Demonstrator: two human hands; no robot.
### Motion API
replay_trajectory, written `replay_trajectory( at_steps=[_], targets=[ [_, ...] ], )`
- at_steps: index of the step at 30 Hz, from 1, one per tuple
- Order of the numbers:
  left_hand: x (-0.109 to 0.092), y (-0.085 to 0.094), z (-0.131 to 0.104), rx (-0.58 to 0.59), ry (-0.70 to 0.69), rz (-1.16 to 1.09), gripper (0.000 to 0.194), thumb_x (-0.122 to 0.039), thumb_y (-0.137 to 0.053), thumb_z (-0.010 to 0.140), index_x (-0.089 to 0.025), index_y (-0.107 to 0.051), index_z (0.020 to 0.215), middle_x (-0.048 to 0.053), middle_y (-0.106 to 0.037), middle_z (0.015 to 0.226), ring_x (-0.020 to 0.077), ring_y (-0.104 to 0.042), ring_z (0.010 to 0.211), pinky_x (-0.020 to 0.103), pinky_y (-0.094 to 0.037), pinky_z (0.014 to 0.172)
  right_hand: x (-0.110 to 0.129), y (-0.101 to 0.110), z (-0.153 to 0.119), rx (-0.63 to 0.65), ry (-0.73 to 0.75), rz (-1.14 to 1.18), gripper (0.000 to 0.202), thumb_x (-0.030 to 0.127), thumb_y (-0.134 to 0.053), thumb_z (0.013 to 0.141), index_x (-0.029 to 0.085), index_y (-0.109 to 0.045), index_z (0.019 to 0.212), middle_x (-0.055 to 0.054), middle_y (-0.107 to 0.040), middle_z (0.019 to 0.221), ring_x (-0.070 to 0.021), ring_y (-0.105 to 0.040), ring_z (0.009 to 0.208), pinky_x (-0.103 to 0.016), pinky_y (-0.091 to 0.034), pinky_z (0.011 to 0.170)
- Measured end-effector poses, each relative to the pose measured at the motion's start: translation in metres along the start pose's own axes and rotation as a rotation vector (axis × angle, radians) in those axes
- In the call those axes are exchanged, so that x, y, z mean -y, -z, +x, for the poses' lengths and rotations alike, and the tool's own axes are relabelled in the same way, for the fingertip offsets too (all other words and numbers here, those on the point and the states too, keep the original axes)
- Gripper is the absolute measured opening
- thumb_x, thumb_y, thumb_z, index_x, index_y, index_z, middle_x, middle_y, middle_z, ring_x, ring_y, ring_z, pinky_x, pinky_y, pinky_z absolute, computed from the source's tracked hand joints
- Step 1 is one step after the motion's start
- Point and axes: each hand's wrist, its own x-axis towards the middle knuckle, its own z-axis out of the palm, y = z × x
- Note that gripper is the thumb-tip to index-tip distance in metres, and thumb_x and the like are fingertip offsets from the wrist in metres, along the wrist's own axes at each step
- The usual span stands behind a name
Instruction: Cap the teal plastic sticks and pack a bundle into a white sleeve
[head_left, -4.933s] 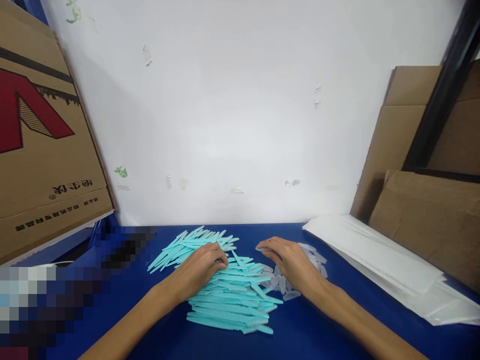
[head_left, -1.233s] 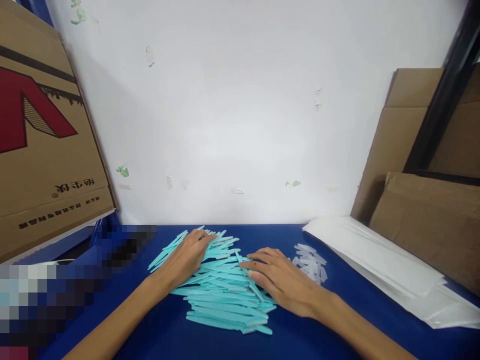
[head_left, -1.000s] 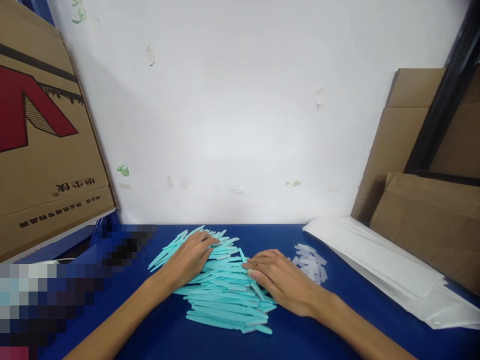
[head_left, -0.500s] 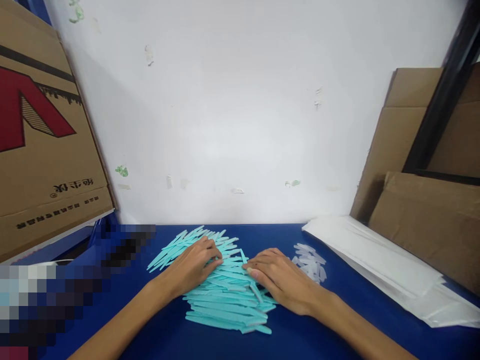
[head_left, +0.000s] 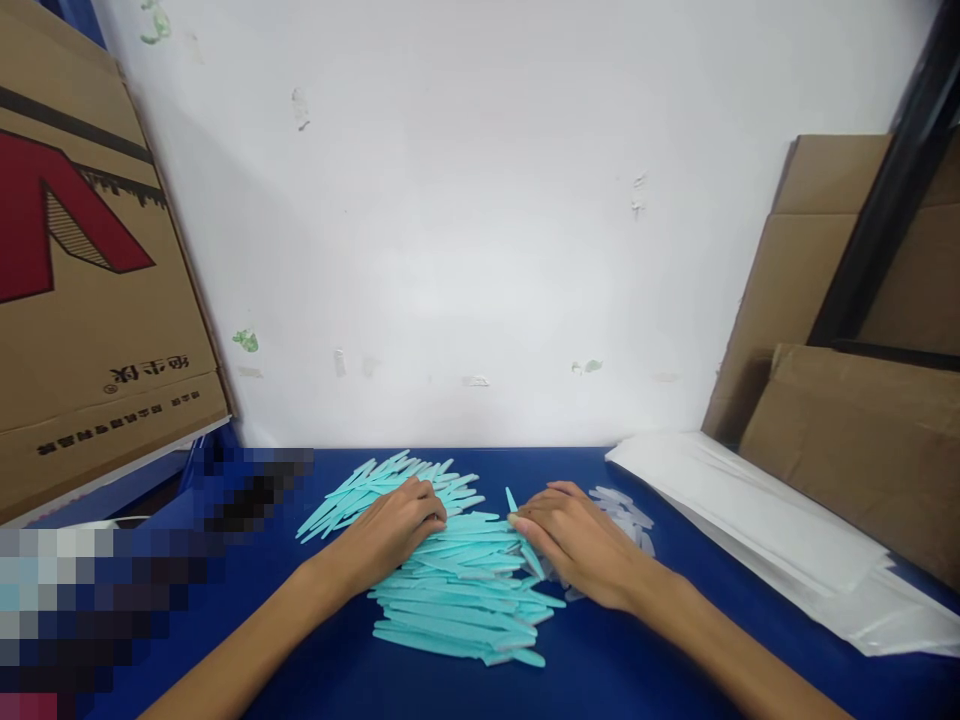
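Observation:
A heap of slim turquoise sticks (head_left: pixel 465 585), flat with tapered ends, lies on the blue table in front of me. My left hand (head_left: pixel 409 515) rests over the left middle of the heap, its fingers curled and closed; whatever is under them is hidden. Between thumb and fingers, my right hand (head_left: pixel 566 530) pinches one turquoise stick (head_left: pixel 511 498), whose tip points up and away at the heap's right edge. Small translucent whitish pieces (head_left: pixel 626 515) lie beyond my right hand, which partly covers them.
White sheets or bags (head_left: pixel 742 510) lie on the table at the right, beside brown cardboard (head_left: pixel 855 430). A large printed carton (head_left: pixel 97 330) leans in at the left. The white wall (head_left: pixel 480 250) closes off the table's far edge. The lower left is pixelated.
My right hand has shifted a little right and away from me, drawing a turquoise stick to the heap's edge and covering more of the translucent pieces. My left hand has stayed almost still.

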Motion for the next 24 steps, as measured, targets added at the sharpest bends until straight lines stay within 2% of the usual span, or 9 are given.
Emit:
replay_trajectory(
  at_steps=[4,7,11,14,18,24],
  targets=[
    [-0.004,0.002,0.0,0.023,0.03,0.003,0.024,-0.022,-0.043,0.103,-0.019,-0.066,0.097,0.006,-0.065,0.102,0.0222,-0.057,0.097,0.032,-0.045,0.08,-0.012,0.006,0.001,-0.007,-0.066,-0.108,0.054,0.038,-0.025,0.107,0.021,-0.062,0.073,-0.001,-0.07,0.075,-0.0165,-0.064,0.077,-0.041,-0.033,0.102],
    [-0.005,0.003,-0.002,0.036,0.052,0.0,0.026,-0.023,-0.041,0.104,-0.019,-0.066,0.097,0.006,-0.065,0.103,0.0227,-0.057,0.097,0.032,-0.045,0.078,-0.032,0.017,0.001,-0.023,-0.14,-0.261,0.048,0.035,-0.03,0.106,0.023,-0.071,0.085,-0.004,-0.075,0.084,-0.0202,-0.067,0.086,-0.042,-0.035,0.101],
    [-0.005,0.001,-0.002,0.025,0.061,-0.032,0.026,-0.03,-0.041,0.104,-0.021,-0.066,0.101,0.006,-0.065,0.103,0.0231,-0.057,0.1,0.032,-0.045,0.08,-0.062,0.032,-0.004,0.041,-0.327,-0.49,0.031,0.031,-0.045,0.1,0.021,-0.075,0.098,-0.01,-0.077,0.093,-0.0275,-0.07,0.093,-0.04,-0.043,0.088],
    [-0.004,0.0,-0.001,0.026,0.079,-0.055,0.027,-0.03,-0.041,0.104,-0.021,-0.066,0.099,0.005,-0.065,0.103,0.0231,-0.057,0.099,0.032,-0.044,0.081,-0.075,0.035,-0.009,0.118,-0.436,-0.523,0.026,0.033,-0.053,0.096,0.021,-0.075,0.103,-0.01,-0.077,0.095,-0.0291,-0.071,0.092,-0.038,-0.044,0.08],
    [-0.005,0.002,0.0,0.042,0.151,-0.148,0.028,-0.031,-0.041,0.103,-0.022,-0.066,0.096,0.004,-0.065,0.1,0.0211,-0.058,0.094,0.031,-0.044,0.08,-0.081,0.03,-0.012,0.199,-0.499,-0.502,0.018,0.029,-0.062,0.089,0.021,-0.076,0.098,-0.01,-0.078,0.092,-0.0298,-0.072,0.089,-0.034,-0.042,0.072],
    [-0.005,0.005,0.0,0.062,0.168,-0.188,0.026,-0.03,-0.043,0.1,-0.021,-0.067,0.094,0.005,-0.065,0.099,0.0209,-0.06,0.092,0.03,-0.044,0.079,-0.087,0.026,-0.012,0.214,-0.504,-0.494,0.015,0.015,-0.062,0.082,0.021,-0.076,0.08,-0.01,-0.077,0.083,-0.0281,-0.072,0.08,-0.032,-0.036,0.064]
  ],
)
